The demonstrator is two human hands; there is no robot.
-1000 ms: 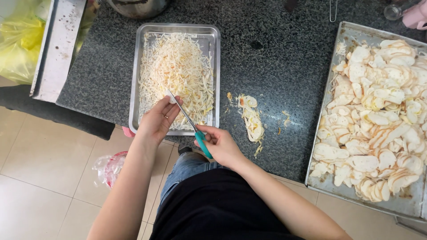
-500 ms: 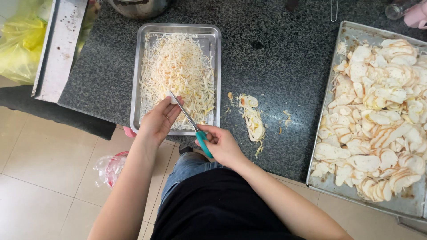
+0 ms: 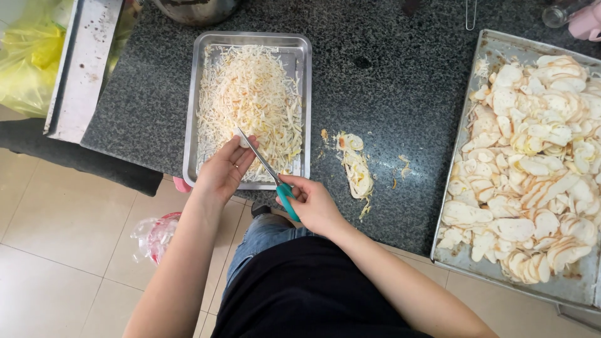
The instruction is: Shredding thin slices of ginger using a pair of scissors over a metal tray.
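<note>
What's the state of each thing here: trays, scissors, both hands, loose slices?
Small steel tray: filled with thin pale shreds.
Large tray: heaped with whole slices.
Scissors: blades over small tray, teal handle gripped.
Right hand: closed on scissor handle.
Left hand: over the small tray's near end, touching the blades.
Loose slices: lying on counter between trays.

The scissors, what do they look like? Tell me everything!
The scissors have long, thin silver metal blades and teal plastic handles. The right hand grips the handles at the counter's edge. The blades slant up and left over the steel tray of pale shreds, their tips by the left hand fingers.
</note>
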